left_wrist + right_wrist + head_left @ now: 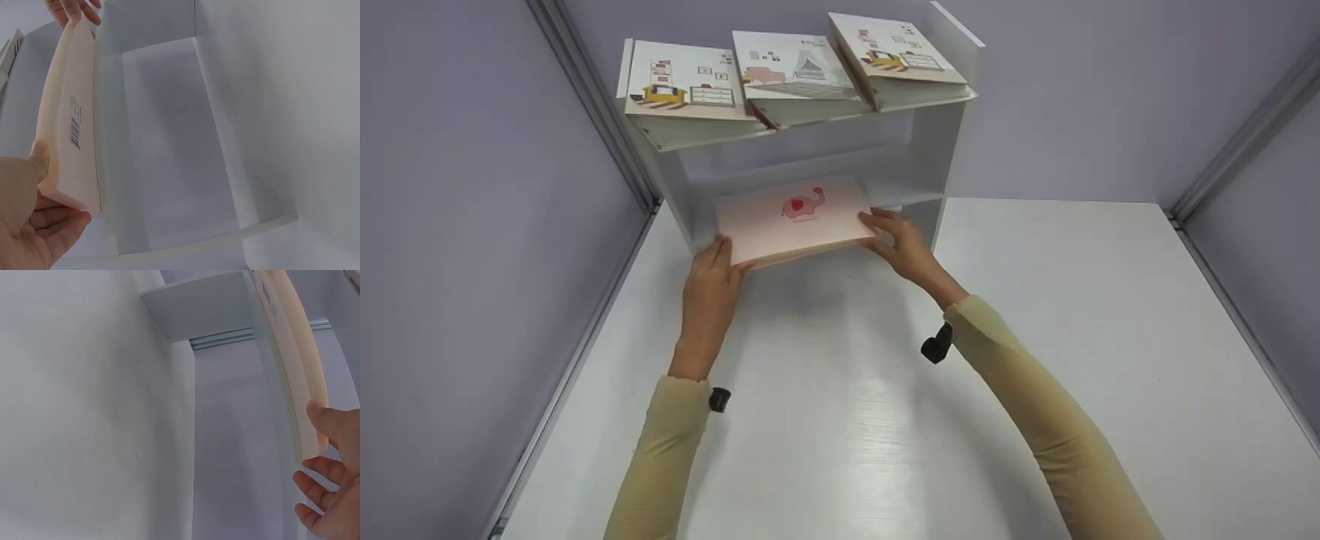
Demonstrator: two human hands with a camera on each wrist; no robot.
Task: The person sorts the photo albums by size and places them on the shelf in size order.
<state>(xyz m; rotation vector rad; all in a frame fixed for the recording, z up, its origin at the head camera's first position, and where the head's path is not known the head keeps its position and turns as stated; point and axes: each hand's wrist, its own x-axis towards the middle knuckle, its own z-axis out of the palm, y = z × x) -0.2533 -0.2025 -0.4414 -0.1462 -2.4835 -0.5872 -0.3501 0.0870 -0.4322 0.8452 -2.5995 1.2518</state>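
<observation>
A pink book [802, 225] with a red elephant on its cover lies over the lower shelf [911, 180] of a white rack, its near long edge toward me. My left hand [709, 300] grips the near left corner. At the right end, my right hand [906, 249] pinches the other corner. In the left wrist view, a barcode shows on the book's pale underside [79, 146], with the thumb against the edge and the fingers beneath. The right wrist view has the right thumb [323, 417] on the book's edge, fingers spread below its corner.
On the rack's top shelf lie three thick white books, the left [682, 82], middle [795, 67] and right one [896, 49], with house-interior drawings. The rack's right side panel [945, 142] rises beside the pink book. The rack stands on a white table [1072, 300] between lilac walls.
</observation>
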